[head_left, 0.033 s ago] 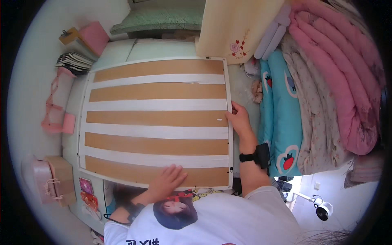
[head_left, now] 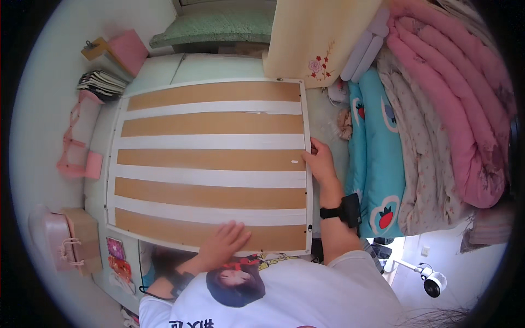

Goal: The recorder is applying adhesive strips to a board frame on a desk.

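Observation:
A large picture frame (head_left: pixel 210 188) lies back side up in front of me. Its brown backing board is crossed by several white tape strips, and a thin white rim with small dark clips runs around it. My left hand (head_left: pixel 223 244) rests flat on the board near the front edge, fingers stretched out. At the right side, my right hand (head_left: pixel 321 159) grips the rim, its thumb on top and the other fingers partly hidden at the outer edge. The face of the frame is turned down and cannot be seen.
The frame lies on a pale surface (head_left: pixel 219 65). Folded quilts, blue (head_left: pixel 377 158) and pink (head_left: pixel 437 98), are stacked at the right beside a cream curtain (head_left: pixel 311 38). Notebooks (head_left: pixel 101 85), a pink rack (head_left: pixel 71 142) and a paper bag (head_left: pixel 85 240) line the left.

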`<action>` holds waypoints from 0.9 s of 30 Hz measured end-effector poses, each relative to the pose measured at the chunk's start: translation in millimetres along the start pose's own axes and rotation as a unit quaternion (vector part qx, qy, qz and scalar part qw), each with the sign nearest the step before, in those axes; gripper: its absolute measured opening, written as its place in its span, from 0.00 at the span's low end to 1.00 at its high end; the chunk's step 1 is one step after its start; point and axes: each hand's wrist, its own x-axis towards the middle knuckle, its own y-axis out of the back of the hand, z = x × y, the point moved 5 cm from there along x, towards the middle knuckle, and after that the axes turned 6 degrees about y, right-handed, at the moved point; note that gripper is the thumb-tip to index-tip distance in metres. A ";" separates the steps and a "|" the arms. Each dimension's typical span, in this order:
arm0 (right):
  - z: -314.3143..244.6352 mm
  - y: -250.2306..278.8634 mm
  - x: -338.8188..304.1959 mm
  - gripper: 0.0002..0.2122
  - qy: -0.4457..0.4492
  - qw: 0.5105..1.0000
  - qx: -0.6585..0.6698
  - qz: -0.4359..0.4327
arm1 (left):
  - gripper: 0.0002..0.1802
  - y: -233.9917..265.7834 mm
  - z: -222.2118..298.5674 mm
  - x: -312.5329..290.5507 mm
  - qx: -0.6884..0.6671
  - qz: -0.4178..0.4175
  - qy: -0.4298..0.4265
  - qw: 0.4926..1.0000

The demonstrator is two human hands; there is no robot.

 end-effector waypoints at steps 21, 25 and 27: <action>14.9 -8.1 78.5 0.18 0.110 0.974 -0.171 0.101 | 0.33 76.4 -282.0 -170.3 0.030 0.294 0.540 0.788; 34.8 -15.5 97.9 0.16 -0.049 0.993 -0.025 0.107 | 0.30 75.8 -345.0 -157.6 -0.093 0.303 0.602 0.733; 41.5 -12.0 99.4 0.17 0.002 0.991 -0.065 0.114 | 0.26 76.5 -369.0 -141.5 -0.044 0.255 0.561 0.786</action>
